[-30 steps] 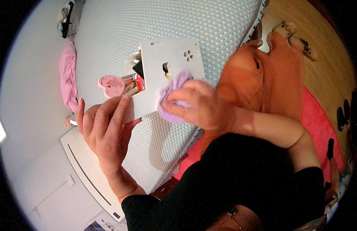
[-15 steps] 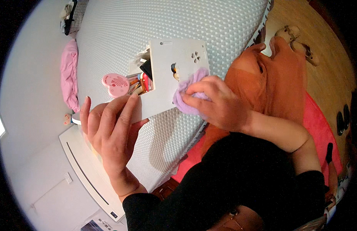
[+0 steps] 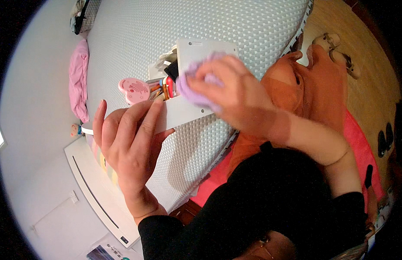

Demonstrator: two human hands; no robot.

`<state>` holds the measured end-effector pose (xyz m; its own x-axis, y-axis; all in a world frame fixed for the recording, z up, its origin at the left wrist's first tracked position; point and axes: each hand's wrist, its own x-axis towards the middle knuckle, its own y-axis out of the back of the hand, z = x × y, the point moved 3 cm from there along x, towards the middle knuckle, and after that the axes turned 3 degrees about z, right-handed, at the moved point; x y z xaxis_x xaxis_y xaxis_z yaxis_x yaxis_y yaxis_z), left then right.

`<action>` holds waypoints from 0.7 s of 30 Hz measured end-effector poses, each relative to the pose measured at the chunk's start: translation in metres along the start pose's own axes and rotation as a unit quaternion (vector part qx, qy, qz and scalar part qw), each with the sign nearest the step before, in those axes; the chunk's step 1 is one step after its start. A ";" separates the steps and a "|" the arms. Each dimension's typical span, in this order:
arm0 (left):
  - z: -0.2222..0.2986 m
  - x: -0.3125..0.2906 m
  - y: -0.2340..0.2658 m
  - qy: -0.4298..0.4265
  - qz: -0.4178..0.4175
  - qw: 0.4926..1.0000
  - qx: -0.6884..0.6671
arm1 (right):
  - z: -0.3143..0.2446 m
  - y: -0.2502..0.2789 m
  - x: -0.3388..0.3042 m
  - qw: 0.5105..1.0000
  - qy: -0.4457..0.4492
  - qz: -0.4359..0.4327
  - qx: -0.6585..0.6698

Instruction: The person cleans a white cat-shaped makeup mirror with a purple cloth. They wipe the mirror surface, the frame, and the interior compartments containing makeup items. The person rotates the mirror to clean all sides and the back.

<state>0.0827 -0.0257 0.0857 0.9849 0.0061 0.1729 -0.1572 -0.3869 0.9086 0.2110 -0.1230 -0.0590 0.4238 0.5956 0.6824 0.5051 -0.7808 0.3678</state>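
My left hand (image 3: 130,141) grips the near left corner of a white storage box (image 3: 183,113), fingers over its edge and thumb underneath. The box is held tilted above the bed. Its open compartment holds slim pencil-like sticks, a red item (image 3: 169,85) and a black item (image 3: 171,70). A pink heart-shaped piece (image 3: 136,90) with a printed pattern sticks out at its left. My right hand (image 3: 242,93), slightly blurred, has a crumpled purple cloth (image 3: 190,91) bunched in its fingers. That cloth presses on the box's flat face beside the compartment, covering most of the cut-outs there.
Beneath the box lies a bed with a pale textured cover (image 3: 136,43). A pink folded cloth (image 3: 78,82) rests along the wall side. White furniture (image 3: 97,195) stands at the lower left. To the right are a red rug (image 3: 361,147) and shoes (image 3: 344,60) on wooden floor.
My right hand has slid the purple cloth left and up across the box's face toward the compartment. The box has turned slightly, showing more of its near side. My left hand keeps its hold.
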 end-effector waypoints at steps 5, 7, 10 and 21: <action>0.002 -0.001 0.003 0.000 0.006 1.000 0.010 | -0.020 0.003 -0.020 0.999 0.031 0.007 0.025; 0.003 -0.001 0.003 0.002 0.004 1.000 0.008 | -0.013 0.007 -0.006 0.999 0.041 0.016 0.009; 0.008 -0.001 0.002 -0.001 0.009 1.000 0.009 | -0.003 0.007 0.014 0.998 0.056 -0.003 -0.025; 0.009 0.001 0.004 -0.007 0.011 1.000 0.002 | 0.042 0.003 0.057 0.983 0.139 0.063 -0.100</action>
<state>0.0838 -0.0358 0.0858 0.9823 -0.0158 0.1864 -0.1777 -0.3906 0.9033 0.2687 -0.0835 -0.0456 0.2379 0.4388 0.8665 0.2916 -0.8832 0.3673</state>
